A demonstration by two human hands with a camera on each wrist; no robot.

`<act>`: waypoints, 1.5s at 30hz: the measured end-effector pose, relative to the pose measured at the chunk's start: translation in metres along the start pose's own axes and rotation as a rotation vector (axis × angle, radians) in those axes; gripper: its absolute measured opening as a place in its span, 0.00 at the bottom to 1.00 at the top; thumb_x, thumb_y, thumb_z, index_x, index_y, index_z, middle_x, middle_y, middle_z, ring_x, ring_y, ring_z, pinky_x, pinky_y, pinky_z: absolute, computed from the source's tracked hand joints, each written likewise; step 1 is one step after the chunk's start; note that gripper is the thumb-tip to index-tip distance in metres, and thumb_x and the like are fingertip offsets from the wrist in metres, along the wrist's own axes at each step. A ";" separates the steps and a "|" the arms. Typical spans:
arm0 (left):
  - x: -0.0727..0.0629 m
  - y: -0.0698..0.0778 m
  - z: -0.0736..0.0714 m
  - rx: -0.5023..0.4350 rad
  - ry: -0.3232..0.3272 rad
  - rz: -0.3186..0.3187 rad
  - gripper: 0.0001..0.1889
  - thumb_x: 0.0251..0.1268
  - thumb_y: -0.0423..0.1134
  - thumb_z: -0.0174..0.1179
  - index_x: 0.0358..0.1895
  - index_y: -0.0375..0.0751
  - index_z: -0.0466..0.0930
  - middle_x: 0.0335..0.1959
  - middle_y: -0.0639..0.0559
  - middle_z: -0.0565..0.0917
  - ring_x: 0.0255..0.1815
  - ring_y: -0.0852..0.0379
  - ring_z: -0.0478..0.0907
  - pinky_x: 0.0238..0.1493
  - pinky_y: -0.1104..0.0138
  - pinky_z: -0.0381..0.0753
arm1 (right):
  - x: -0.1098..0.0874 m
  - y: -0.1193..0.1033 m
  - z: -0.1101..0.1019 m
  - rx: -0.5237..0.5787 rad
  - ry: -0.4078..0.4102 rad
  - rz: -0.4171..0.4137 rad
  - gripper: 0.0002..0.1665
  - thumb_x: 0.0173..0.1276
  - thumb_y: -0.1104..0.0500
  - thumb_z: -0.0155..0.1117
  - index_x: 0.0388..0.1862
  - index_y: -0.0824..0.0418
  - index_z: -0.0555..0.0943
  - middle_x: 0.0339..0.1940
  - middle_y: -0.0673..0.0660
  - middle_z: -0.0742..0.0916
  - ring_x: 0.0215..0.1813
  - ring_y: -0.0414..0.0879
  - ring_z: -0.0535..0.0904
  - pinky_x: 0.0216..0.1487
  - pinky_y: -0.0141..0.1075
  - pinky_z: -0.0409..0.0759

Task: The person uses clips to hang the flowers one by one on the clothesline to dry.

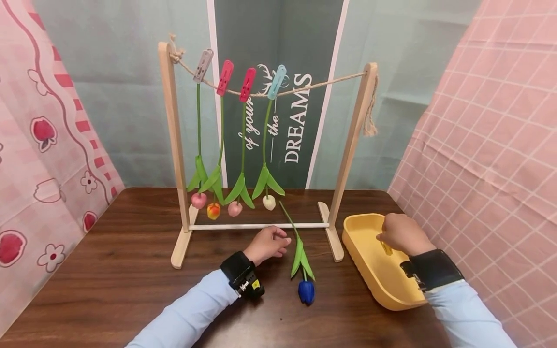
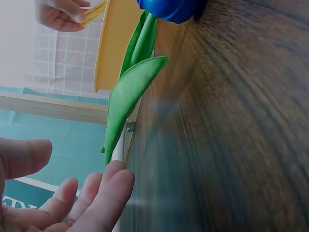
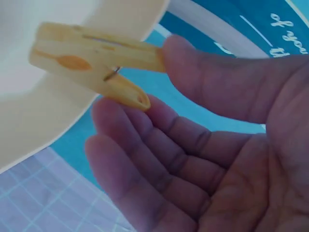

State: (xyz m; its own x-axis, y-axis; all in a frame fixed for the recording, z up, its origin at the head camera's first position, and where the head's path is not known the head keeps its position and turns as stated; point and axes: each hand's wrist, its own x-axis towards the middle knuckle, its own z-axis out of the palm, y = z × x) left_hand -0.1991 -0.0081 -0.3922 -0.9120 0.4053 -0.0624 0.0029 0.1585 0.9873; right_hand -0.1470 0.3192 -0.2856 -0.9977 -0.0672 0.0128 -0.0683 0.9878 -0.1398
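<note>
My right hand (image 1: 402,234) pinches a yellow clothespin (image 3: 91,60) by its handle ends, thumb on one arm and fingertips on the other, over the yellow tray (image 1: 370,275). Near the middle of the table, my left hand (image 1: 267,244) has its fingers relaxed, with nothing between thumb and fingers. Just right of its fingertips lies a blue tulip (image 1: 306,292), bloom toward me and stem pointing to the rack. In the left wrist view, its green leaf (image 2: 130,96) rises right beyond the fingertips.
A wooden rack (image 1: 174,135) with a sagging rope (image 1: 324,84) stands behind the hands. From it hang several tulips, bloom down, held by a grey clothespin (image 1: 203,66), two red ones (image 1: 225,77) and a light blue one (image 1: 277,82). A white bar (image 1: 256,226) joins the rack's feet.
</note>
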 end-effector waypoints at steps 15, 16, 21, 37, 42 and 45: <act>0.012 -0.001 0.009 -0.016 0.009 -0.039 0.16 0.66 0.32 0.61 0.50 0.22 0.72 0.41 0.32 0.82 0.40 0.37 0.83 0.38 0.57 0.84 | -0.006 -0.036 -0.010 0.148 0.333 -0.001 0.13 0.61 0.62 0.69 0.35 0.73 0.80 0.24 0.61 0.81 0.26 0.53 0.75 0.28 0.47 0.74; 0.013 -0.002 0.010 -0.019 0.008 -0.040 0.16 0.67 0.32 0.61 0.50 0.22 0.72 0.40 0.32 0.82 0.40 0.37 0.83 0.38 0.57 0.84 | -0.006 -0.039 -0.010 0.156 0.361 -0.003 0.14 0.61 0.62 0.69 0.37 0.75 0.80 0.26 0.62 0.82 0.27 0.55 0.76 0.30 0.49 0.75; 0.019 -0.005 0.015 -0.040 0.018 -0.047 0.16 0.66 0.30 0.60 0.50 0.21 0.71 0.39 0.33 0.83 0.39 0.37 0.83 0.38 0.57 0.84 | -0.003 -0.052 -0.006 0.197 0.470 -0.008 0.15 0.62 0.62 0.70 0.39 0.74 0.80 0.29 0.64 0.83 0.31 0.58 0.79 0.34 0.52 0.74; 0.031 -0.005 0.030 -0.027 0.022 -0.106 0.15 0.65 0.30 0.61 0.50 0.24 0.71 0.35 0.41 0.81 0.29 0.49 0.83 0.34 0.60 0.84 | 0.005 -0.077 0.012 0.359 0.547 0.016 0.17 0.64 0.60 0.69 0.45 0.72 0.79 0.34 0.65 0.85 0.38 0.59 0.82 0.41 0.53 0.78; 0.033 -0.006 0.033 -0.024 0.019 -0.094 0.12 0.66 0.29 0.61 0.46 0.26 0.72 0.33 0.41 0.80 0.27 0.52 0.82 0.34 0.59 0.84 | 0.008 -0.081 0.017 0.385 0.545 0.020 0.17 0.64 0.61 0.69 0.45 0.72 0.79 0.34 0.65 0.85 0.38 0.58 0.82 0.40 0.52 0.78; 0.035 -0.007 0.035 -0.026 0.016 -0.090 0.09 0.65 0.29 0.61 0.42 0.28 0.72 0.31 0.42 0.80 0.25 0.54 0.81 0.33 0.60 0.84 | 0.009 -0.082 0.019 0.403 0.548 0.027 0.16 0.64 0.61 0.70 0.45 0.72 0.80 0.34 0.64 0.85 0.37 0.58 0.81 0.39 0.51 0.79</act>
State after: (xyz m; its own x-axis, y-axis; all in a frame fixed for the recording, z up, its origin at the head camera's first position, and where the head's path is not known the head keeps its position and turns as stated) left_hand -0.2168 0.0370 -0.4061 -0.9147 0.3758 -0.1488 -0.0899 0.1697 0.9814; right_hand -0.1506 0.2353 -0.2932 -0.8607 0.1422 0.4889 -0.1455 0.8515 -0.5037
